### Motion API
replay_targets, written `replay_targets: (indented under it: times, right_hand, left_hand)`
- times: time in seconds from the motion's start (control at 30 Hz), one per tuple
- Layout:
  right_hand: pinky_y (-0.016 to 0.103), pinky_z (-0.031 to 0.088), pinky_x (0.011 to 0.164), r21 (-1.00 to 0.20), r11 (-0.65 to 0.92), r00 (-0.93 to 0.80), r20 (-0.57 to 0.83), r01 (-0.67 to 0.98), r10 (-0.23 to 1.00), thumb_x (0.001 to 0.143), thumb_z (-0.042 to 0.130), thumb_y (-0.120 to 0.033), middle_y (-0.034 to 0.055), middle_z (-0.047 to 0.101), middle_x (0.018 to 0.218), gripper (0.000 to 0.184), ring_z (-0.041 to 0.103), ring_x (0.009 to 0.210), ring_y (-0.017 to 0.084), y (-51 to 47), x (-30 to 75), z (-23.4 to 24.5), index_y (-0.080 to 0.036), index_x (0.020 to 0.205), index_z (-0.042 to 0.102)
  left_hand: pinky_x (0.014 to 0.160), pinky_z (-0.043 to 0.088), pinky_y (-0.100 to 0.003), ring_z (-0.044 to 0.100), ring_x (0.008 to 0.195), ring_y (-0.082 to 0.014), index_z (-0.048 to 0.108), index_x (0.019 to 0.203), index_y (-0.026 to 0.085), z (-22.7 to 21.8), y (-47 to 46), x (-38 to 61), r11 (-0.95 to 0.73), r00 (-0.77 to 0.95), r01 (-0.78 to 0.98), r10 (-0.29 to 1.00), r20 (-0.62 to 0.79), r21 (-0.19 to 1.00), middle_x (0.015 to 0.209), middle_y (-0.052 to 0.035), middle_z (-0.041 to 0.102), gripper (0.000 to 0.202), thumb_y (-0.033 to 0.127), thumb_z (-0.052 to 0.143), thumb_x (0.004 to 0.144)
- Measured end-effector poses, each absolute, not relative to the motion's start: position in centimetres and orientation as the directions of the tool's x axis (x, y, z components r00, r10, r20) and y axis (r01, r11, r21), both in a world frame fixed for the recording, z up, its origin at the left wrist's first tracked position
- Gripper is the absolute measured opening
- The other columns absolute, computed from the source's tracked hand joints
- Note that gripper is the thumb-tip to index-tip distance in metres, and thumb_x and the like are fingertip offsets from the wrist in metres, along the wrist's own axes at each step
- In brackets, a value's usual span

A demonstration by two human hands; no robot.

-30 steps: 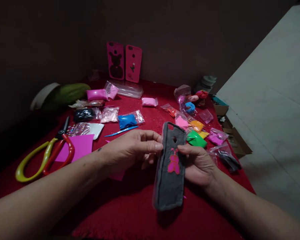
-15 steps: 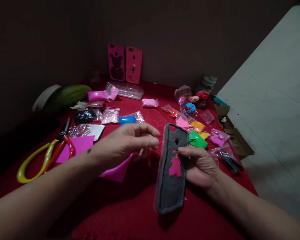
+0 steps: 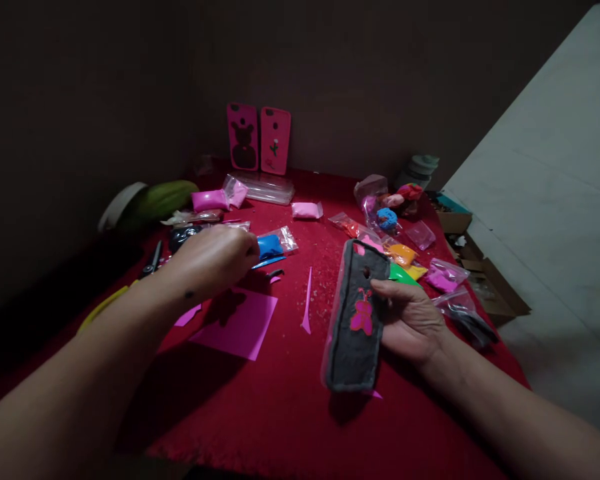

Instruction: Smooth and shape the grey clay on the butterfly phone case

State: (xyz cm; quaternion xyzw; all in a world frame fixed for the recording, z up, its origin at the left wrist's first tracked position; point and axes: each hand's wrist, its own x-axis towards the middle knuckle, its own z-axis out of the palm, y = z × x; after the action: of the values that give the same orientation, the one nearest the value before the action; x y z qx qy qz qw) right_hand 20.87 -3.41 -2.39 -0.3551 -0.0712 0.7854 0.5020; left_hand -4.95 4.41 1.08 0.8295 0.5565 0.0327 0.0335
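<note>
My right hand [image 3: 410, 320] grips a phone case [image 3: 355, 360] by its right side, thumb on the front. The case is coated in dark grey clay, with a clear edge on the left and a pink butterfly with an orange outline on it. Palm down, my left hand [image 3: 217, 257] is over the packets at the left, fingers curled under; what they hold, if anything, is hidden. Near it lie a blue clay packet [image 3: 270, 247] and a pink paper sheet [image 3: 245, 327]. A thin pink modelling tool [image 3: 307, 303] rests between my hands.
Two decorated pink phone cases [image 3: 243, 137] stand against the back wall, behind clear cases [image 3: 265, 190]. Clay packets, including an orange one [image 3: 400, 253], lie along the right. Partly covered scissors [image 3: 153, 260] lie left. Cardboard boxes [image 3: 490, 280] are beside the table.
My left hand has moved away from the phone case, left and over the packets, turning palm down. The pink tool and paper sheet are now uncovered. My right hand still holds the case.
</note>
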Motion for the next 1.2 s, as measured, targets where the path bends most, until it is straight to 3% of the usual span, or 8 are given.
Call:
replay_targets:
  times: [0.1,0.23,0.47,0.73,0.83,0.93,1.07,1.2]
  right_hand:
    - [0.033,0.058,0.069,-0.461,-0.472,-0.223,-0.496,-0.751,0.839,0.056,0.066,-0.002,0.0061,0.074,0.065,0.018,0.069,0.059,0.018,-3.3,21.0,-2.3,-0.012,0.071,0.071]
    - [0.033,0.056,0.068,-0.457,-0.464,-0.209,-0.505,-0.759,0.838,0.056,0.065,-0.003,0.0063,0.074,0.065,0.018,0.068,0.057,0.017,-3.2,20.9,-2.1,-0.012,0.071,0.071]
    - [0.030,0.054,0.062,-0.446,-0.502,-0.278,-0.477,-0.741,0.834,0.059,0.063,-0.005,0.0030,0.074,0.064,0.015,0.068,0.057,0.016,-3.4,20.8,-2.4,-0.014,0.070,0.070]
    - [0.027,0.055,0.065,-0.450,-0.540,-0.351,-0.437,-0.711,0.828,0.055,0.072,-0.007,0.0035,0.076,0.068,0.020,0.069,0.062,0.015,-3.4,20.9,-2.6,-0.012,0.074,0.071]
    - [0.025,0.054,0.062,-0.440,-0.543,-0.358,-0.437,-0.715,0.825,0.053,0.074,-0.008,0.0031,0.075,0.065,0.018,0.069,0.059,0.014,-3.4,20.9,-2.6,-0.012,0.070,0.072]
    - [0.026,0.055,0.064,-0.439,-0.545,-0.356,-0.442,-0.715,0.823,0.055,0.074,-0.009,0.0028,0.075,0.065,0.014,0.069,0.059,0.014,-3.5,20.9,-2.7,-0.013,0.067,0.072]
    - [0.035,0.055,0.083,-0.452,-0.561,-0.376,-0.436,-0.694,0.817,0.055,0.076,-0.010,0.0043,0.076,0.069,0.019,0.070,0.062,0.017,-3.5,20.9,-2.7,-0.012,0.073,0.072]
    - [0.031,0.054,0.083,-0.461,-0.565,-0.397,-0.414,-0.684,0.819,0.056,0.078,-0.011,0.0018,0.077,0.072,0.023,0.071,0.066,0.014,-3.4,21.0,-2.9,-0.013,0.077,0.071]
  left_hand:
    - [0.053,0.032,-0.028,0.056,0.056,-0.0174,0.069,0.071,0.018,0.5,4.1,-4.3,-0.370,0.368,0.929,0.928,-0.063,-0.019,0.071,-0.0096,0.066,0.025,0.027,0.049,0.084]
    - [0.057,0.041,-0.033,0.064,0.071,-0.0265,0.067,0.090,0.012,0.2,3.6,-3.2,-0.382,0.365,0.916,0.921,-0.136,-0.124,0.087,-0.0171,0.068,0.027,0.020,0.042,0.089]
    - [0.086,0.054,-0.044,0.061,0.103,-0.0224,0.055,0.122,0.017,0.6,2.5,-1.9,-0.360,0.302,0.912,0.913,-0.273,-0.195,0.122,-0.0093,0.058,0.036,0.035,0.059,0.091]
    - [0.085,0.054,-0.044,0.061,0.102,-0.0225,0.055,0.122,0.016,0.2,2.7,-1.5,-0.314,0.265,0.932,0.931,-0.252,-0.179,0.121,-0.0097,0.059,0.036,0.035,0.058,0.091]
    - [0.075,0.053,-0.040,0.064,0.091,-0.0246,0.058,0.113,0.011,0.4,2.5,-1.6,-0.339,0.305,0.927,0.930,-0.207,-0.158,0.106,-0.0126,0.064,0.027,0.028,0.051,0.093]
    - [0.059,0.044,-0.033,0.065,0.074,-0.0258,0.059,0.097,0.012,0.9,1.9,-1.9,-0.376,0.360,0.919,0.923,-0.132,-0.118,0.085,-0.0134,0.067,0.023,0.016,0.038,0.090]
    - [0.052,0.037,-0.029,0.059,0.060,-0.0198,0.051,0.088,0.019,1.2,1.1,-2.0,-0.394,0.394,0.919,0.918,-0.040,0.000,0.070,-0.0068,0.061,0.016,0.019,0.034,0.088]
    - [0.049,0.037,-0.024,0.047,0.049,-0.0119,0.040,0.082,0.022,1.0,0.2,-1.3,-0.485,0.489,0.742,0.864,0.121,0.463,0.061,0.0022,0.051,0.014,0.023,0.030,0.091]
